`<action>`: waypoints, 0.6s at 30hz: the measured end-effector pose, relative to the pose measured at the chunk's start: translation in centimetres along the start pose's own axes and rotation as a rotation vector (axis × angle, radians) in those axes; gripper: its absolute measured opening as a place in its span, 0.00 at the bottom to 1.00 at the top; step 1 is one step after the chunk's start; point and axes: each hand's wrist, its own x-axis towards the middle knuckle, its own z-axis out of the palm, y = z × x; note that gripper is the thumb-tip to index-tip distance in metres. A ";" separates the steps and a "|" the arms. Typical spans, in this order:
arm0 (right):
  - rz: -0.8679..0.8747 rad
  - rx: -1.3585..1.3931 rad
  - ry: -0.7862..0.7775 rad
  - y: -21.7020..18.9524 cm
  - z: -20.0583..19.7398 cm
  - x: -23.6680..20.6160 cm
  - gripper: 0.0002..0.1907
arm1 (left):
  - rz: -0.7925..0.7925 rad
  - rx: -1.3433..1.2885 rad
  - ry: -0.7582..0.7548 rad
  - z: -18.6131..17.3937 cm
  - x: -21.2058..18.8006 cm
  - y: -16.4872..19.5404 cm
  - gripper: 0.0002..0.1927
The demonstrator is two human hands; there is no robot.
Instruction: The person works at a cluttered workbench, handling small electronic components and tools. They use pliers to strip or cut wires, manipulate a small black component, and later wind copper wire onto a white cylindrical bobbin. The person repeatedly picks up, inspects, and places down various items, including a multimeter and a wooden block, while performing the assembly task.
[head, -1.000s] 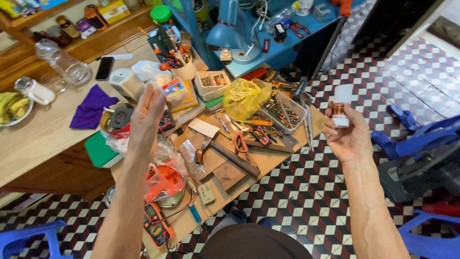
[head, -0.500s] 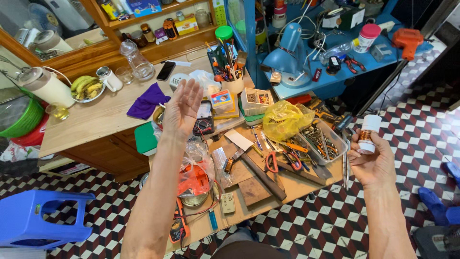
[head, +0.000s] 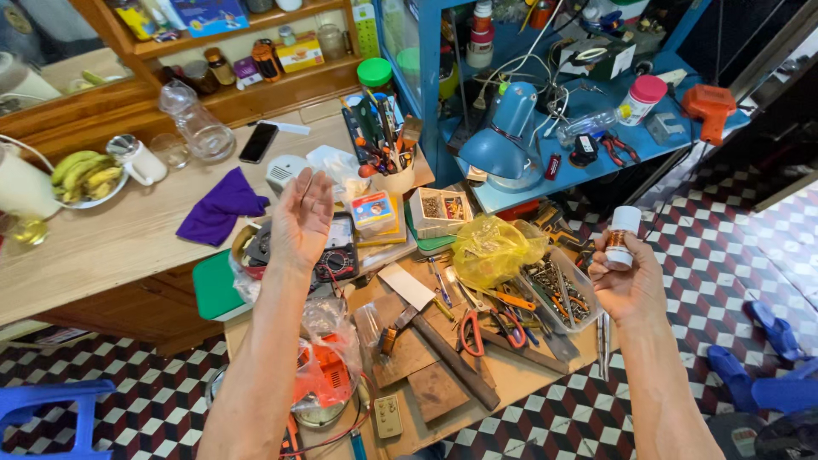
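The low wooden worktable (head: 511,379) was crowded: a yellow plastic bag (head: 490,249) lay near its middle, a clear tray of screws and bits (head: 558,294) just right of it, and red-handled scissors (head: 473,328) beside orange-handled pliers (head: 511,300) in front. A hammer (head: 426,319) with a broad flat head lay across a wooden block, and a red plastic bag (head: 322,375) slumped at the near left edge. Behind, a blue desk lamp (head: 509,136) stood on the blue shelf (head: 588,170), and on the long wooden counter (head: 111,243) to the left lay a purple cloth (head: 220,209), a dark phone (head: 257,142) and a plate of bananas (head: 83,175).

The left hand (head: 300,220) was raised above the clutter, palm open and empty, fingers straight and nearly together (touching nothing). It hid part of a multimeter (head: 336,251) beneath it.

The right hand (head: 629,277) was held out past the table's right edge, over the checkered floor (head: 724,255). Its fingers were clamped on a small bottle (head: 620,238) with a white cap, upright, thumb on the left side and fingertips wrapped round the lower body, the cap standing clear above them.
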 end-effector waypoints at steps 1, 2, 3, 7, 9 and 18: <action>0.003 -0.009 0.004 0.0 -0.1 0.4 0.20 | -0.027 0.014 -0.047 -0.3 0.3 0.1 0.16; 0.001 -0.015 0.032 0.0 -0.2 0.7 0.20 | -0.052 0.029 -0.091 -0.4 0.5 0.1 0.16; -0.001 -0.019 0.060 0.0 -0.3 1.0 0.20 | -0.074 0.049 -0.071 -0.5 0.6 0.2 0.15; 0.005 -0.033 0.110 -0.2 -0.9 2.0 0.20 | -0.152 0.061 -0.027 -0.1 1.2 0.6 0.14; 0.000 -0.042 0.108 -0.4 -1.1 2.4 0.19 | -0.175 0.068 -0.028 0.2 1.5 0.7 0.20; -0.026 -0.051 0.124 -1.0 -1.6 2.9 0.19 | -0.233 0.166 -0.212 -0.8 2.1 0.9 0.40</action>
